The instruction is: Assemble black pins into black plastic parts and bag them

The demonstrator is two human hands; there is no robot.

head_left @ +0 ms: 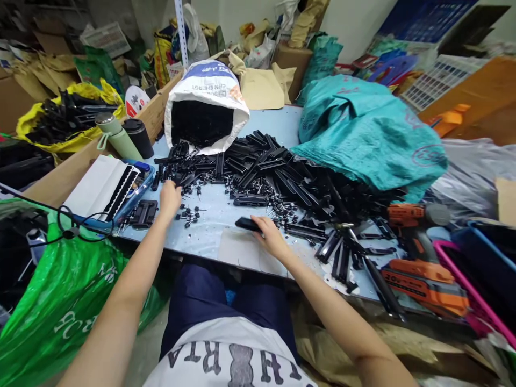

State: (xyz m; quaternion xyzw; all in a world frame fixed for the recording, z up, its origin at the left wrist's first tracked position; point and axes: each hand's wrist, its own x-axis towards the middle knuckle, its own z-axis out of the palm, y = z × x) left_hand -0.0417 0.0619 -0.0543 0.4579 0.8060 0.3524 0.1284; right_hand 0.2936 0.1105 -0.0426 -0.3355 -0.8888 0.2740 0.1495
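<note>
Between the thumb and fingers of my right hand (269, 234) is a black plastic part (247, 224), held just above the light blue table (205, 232). My left hand (170, 198) reaches to the left end of the pile, its fingers bent among small black pieces; what they hold, if anything, is hidden. Long black parts (262, 166) lie heaped behind both hands. Small black knobs with thin pins (189, 215) are scattered between the hands. A white sack (209, 88) lies open toward the pile, with black pieces inside.
An orange cordless drill (419, 258) stands at the right edge, beside a black-handled tool (381, 285). A teal sack (363, 134) covers the back right. At left are a blue tray (143, 188), a green bottle (121, 137) and a black cup (139, 138).
</note>
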